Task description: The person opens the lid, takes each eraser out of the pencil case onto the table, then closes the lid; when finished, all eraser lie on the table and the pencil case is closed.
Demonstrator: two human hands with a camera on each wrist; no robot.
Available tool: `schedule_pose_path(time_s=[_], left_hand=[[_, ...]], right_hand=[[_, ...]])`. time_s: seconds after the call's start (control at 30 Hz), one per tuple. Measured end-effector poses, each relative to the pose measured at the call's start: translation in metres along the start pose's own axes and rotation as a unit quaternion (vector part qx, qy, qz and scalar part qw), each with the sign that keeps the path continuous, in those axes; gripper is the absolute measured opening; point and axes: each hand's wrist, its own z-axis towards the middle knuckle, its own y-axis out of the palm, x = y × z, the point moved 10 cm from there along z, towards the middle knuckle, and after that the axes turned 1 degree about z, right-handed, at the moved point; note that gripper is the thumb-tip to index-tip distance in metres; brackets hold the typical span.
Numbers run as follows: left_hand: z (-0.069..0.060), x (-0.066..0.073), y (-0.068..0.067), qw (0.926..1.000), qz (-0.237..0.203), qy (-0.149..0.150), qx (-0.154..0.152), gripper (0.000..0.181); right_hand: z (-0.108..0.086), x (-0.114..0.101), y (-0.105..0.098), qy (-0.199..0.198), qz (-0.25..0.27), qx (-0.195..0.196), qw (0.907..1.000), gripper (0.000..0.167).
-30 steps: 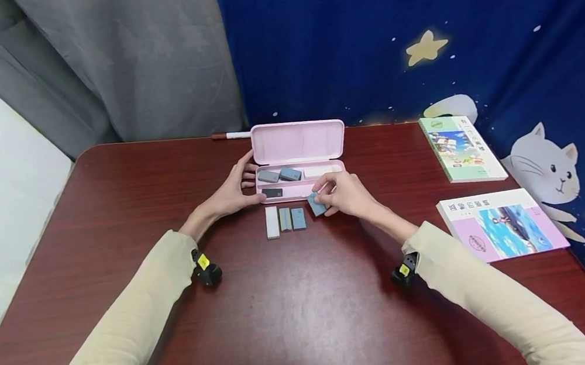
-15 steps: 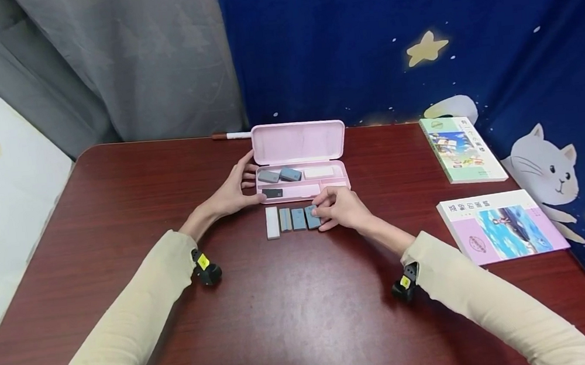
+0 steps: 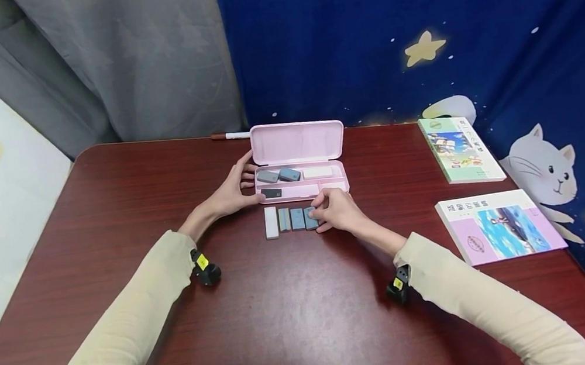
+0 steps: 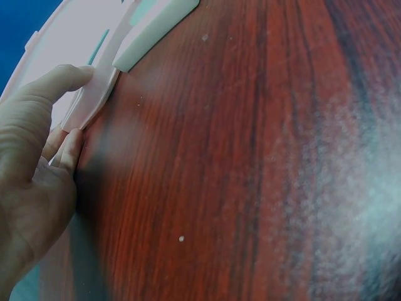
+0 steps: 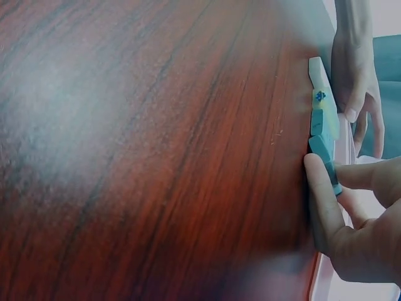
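Note:
A pink pencil case (image 3: 297,142) lies with its lid up near the table's back edge. My left hand (image 3: 231,192) holds its left end, thumb (image 4: 70,80) over the rim and fingers along the side. In front of the case, a row runs from a white eraser (image 3: 271,223) through a striped grey one (image 3: 284,220) and a blue one (image 3: 297,219) to another blue eraser (image 3: 309,219). My right hand (image 3: 341,210) pinches that last one on the table. Inside the case are a grey eraser (image 3: 268,177), a blue-grey eraser (image 3: 289,174), a white block (image 3: 318,172) and a dark eraser (image 3: 271,193).
A marker (image 3: 230,135) with a brown cap lies behind the case, at the table's back edge. Two books, a green one (image 3: 460,148) and a purple one (image 3: 500,226), lie on the right. Curtains hang behind the dark red table (image 3: 263,314).
My right hand has brought the blue eraser from beside the case's front edge down and left to the row's right end, where it now stands in line. The left hand has stayed in place.

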Motion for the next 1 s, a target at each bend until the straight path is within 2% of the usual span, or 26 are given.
schedule_pose_path(time_s=[0.17, 0.4, 0.5, 0.7, 0.87, 1.0], left_hand=[[0.001, -0.003, -0.001, 1.0000, 0.001, 0.006, 0.002, 0.101], [0.007, -0.029, -0.002, 0.9997, 0.019, 0.011, 0.011, 0.106], [0.007, -0.031, -0.002, 0.9996, 0.024, 0.010, 0.010, 0.106], [0.007, -0.025, 0.000, 0.9997, 0.017, 0.016, 0.007, 0.105], [0.003, -0.007, 0.000, 0.9999, 0.003, 0.010, 0.000, 0.102], [0.003, -0.008, -0.001, 0.9999, 0.012, 0.009, 0.002, 0.102]], right_hand=[[0.000, -0.003, 0.001, 0.000, -0.016, -0.003, 0.9999, 0.017], [0.000, -0.004, 0.000, -0.006, -0.022, -0.001, 0.9997, 0.017], [-0.001, -0.002, -0.001, -0.002, -0.023, 0.001, 0.9997, 0.017], [-0.001, 0.000, -0.002, 0.006, -0.021, 0.001, 0.9998, 0.016], [-0.001, -0.002, -0.001, -0.001, -0.028, -0.001, 0.9996, 0.016], [-0.001, -0.005, 0.000, -0.009, -0.053, 0.000, 0.9986, 0.015]])
